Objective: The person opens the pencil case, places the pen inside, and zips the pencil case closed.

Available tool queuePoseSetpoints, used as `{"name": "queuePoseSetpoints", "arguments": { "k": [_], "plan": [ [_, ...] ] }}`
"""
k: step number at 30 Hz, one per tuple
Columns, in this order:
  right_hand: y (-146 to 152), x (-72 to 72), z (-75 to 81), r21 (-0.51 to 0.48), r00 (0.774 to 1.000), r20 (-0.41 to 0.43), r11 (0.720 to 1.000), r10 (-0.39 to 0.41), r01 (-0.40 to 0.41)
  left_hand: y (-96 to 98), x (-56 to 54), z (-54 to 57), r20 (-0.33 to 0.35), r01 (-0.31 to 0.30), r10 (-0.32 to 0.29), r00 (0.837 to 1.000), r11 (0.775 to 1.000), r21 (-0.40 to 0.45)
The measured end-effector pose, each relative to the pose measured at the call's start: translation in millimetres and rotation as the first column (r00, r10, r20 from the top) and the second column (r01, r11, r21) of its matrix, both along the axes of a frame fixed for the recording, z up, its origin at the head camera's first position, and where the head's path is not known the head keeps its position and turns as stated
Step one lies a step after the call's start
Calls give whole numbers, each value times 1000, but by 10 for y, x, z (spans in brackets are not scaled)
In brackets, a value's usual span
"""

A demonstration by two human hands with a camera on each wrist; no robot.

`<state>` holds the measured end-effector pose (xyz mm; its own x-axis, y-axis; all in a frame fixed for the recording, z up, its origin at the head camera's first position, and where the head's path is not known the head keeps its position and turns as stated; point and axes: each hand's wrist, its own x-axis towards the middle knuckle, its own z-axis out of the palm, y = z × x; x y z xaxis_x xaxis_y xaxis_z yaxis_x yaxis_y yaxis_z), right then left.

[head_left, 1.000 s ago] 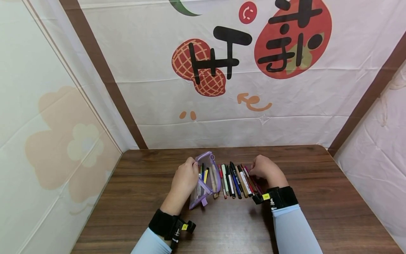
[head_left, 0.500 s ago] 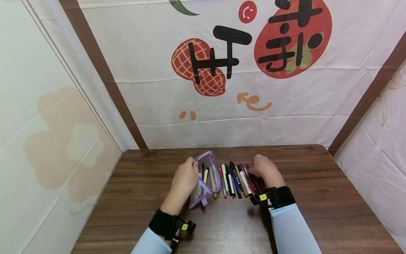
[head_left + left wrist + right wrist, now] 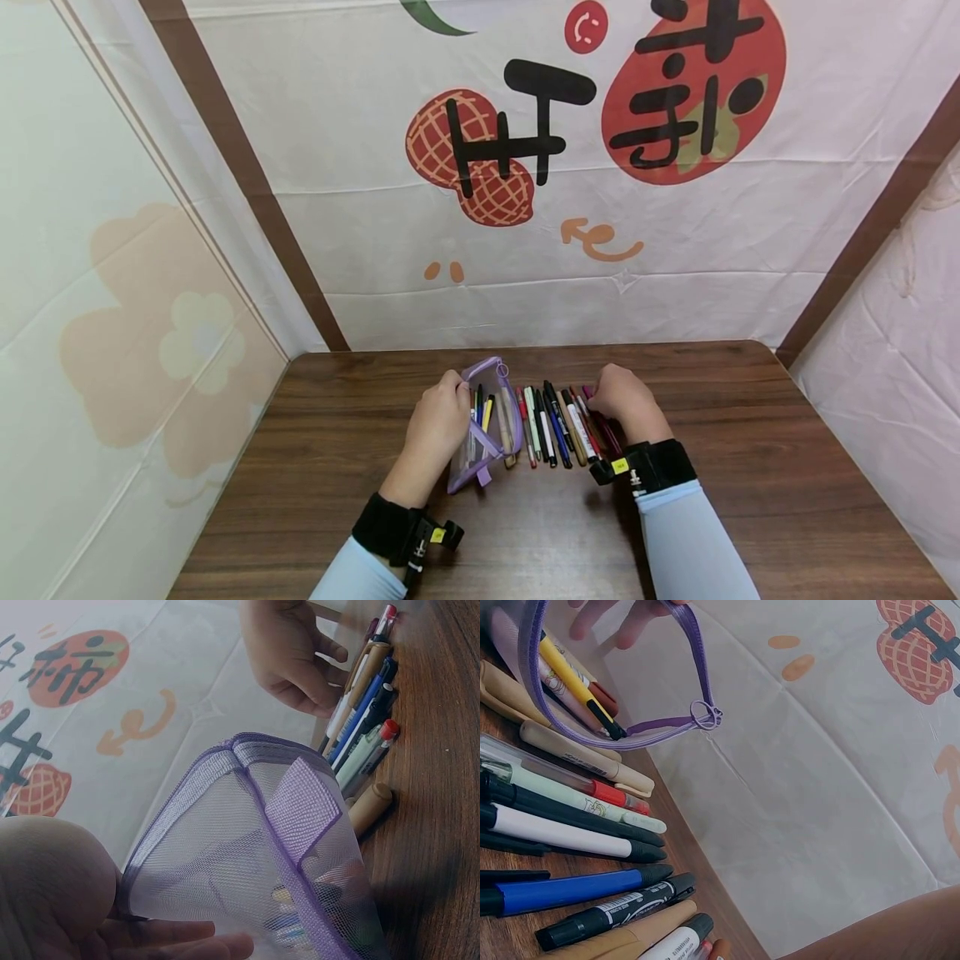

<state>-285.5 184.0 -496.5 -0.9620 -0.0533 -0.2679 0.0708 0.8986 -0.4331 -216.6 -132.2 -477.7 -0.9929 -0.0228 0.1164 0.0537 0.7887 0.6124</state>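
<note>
A purple-edged mesh pencil case (image 3: 486,450) stands open at the left of a row of pens, with several pens inside. My left hand (image 3: 438,421) grips its left upper edge; in the left wrist view, the fingers (image 3: 180,937) lie against the mesh. My right hand (image 3: 628,402) is at the right end of the row, its bent fingers at the upper end of a dark red pen (image 3: 613,439). Its fingertips are partly hidden in the head view. In the right wrist view, a blue pen (image 3: 570,890) and a black marker (image 3: 619,911) lie side by side.
The pens lie on a brown wooden table (image 3: 540,542). Beige capped pens (image 3: 585,757) lie right beside the case. A white printed cloth (image 3: 360,250) hangs behind the table, and a pale flowered panel (image 3: 120,375) stands at the left.
My right hand has shifted slightly left, and the dark red pen at the row's right end has moved a little beneath its fingers. The left hand and pencil case have stayed put.
</note>
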Motion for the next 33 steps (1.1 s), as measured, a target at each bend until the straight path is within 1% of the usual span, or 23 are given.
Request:
{"name": "queuePoseSetpoints", "arguments": {
  "k": [4,7,11,18,24,27,29,32,33],
  "plan": [
    [-12,5,14,4,1000,11,1000,-6,6,2,4,-5,-3,4,-4,1000,1000,-3],
    [-18,11,32,15,1000,2,1000,-10,10,0,7,-5,5,5,-5,1000,1000,-1],
    [-24,15,70,2,999,-46,1000,-29,29,2,5,1,0,7,-7,1000,1000,-1],
    [-40,-2,152,-114,991,-124,993,-58,44,4,3,9,-7,7,-7,1000,1000,2],
    [-84,35,235,-231,977,-183,971,-112,68,0,16,16,-9,16,-16,1000,1000,1],
    [-107,30,262,-303,971,-191,950,-143,80,2,17,19,-13,12,-12,1000,1000,-1],
    [-126,26,279,-365,967,-196,927,-163,82,4,16,19,-15,11,-11,1000,1000,-3],
    [-183,19,280,-505,964,-183,860,-194,77,5,16,22,-13,10,-10,1000,1000,-3],
    [-209,21,278,-549,962,-180,833,-204,73,6,15,21,-9,8,-8,1000,1000,-4]
  ]
}}
